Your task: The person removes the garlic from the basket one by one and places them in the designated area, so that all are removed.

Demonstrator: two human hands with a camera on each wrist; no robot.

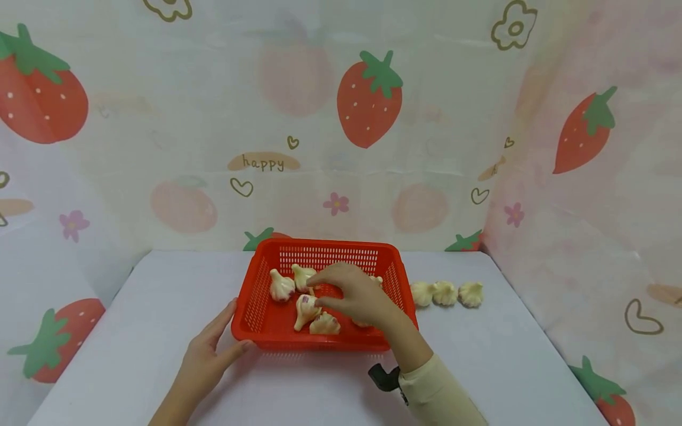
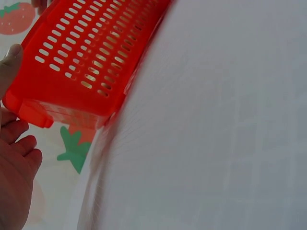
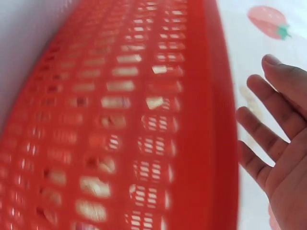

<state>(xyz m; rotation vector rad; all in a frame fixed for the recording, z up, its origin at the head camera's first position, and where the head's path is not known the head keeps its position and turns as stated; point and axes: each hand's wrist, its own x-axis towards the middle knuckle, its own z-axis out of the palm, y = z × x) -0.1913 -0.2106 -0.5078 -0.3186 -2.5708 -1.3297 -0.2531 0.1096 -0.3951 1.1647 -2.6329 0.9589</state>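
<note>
A red slotted plastic basket [image 1: 319, 340] stands on the white table, with several garlic bulbs [image 1: 281, 287] inside, pale with purplish patches. My left hand [image 1: 205, 355] is at its near left corner. The fingers lie along the left side and the thumb [image 2: 10, 62] is against the front wall. Over the basket reaches my right hand [image 1: 354, 293], palm down, its thumb and fingers apart with nothing between them. In the right wrist view its fingers [image 3: 268, 96] are spread above the rim. The right hand and forearm hide some bulbs in the basket's right half.
Three more garlic bulbs [image 1: 444, 293] sit in a row on the table right of the basket. A black strap piece [image 1: 385, 377] shows at the right wrist, beside a cream sleeve [image 1: 439, 393]. A strawberry-print cloth [image 1: 319, 118] hangs behind and at both sides.
</note>
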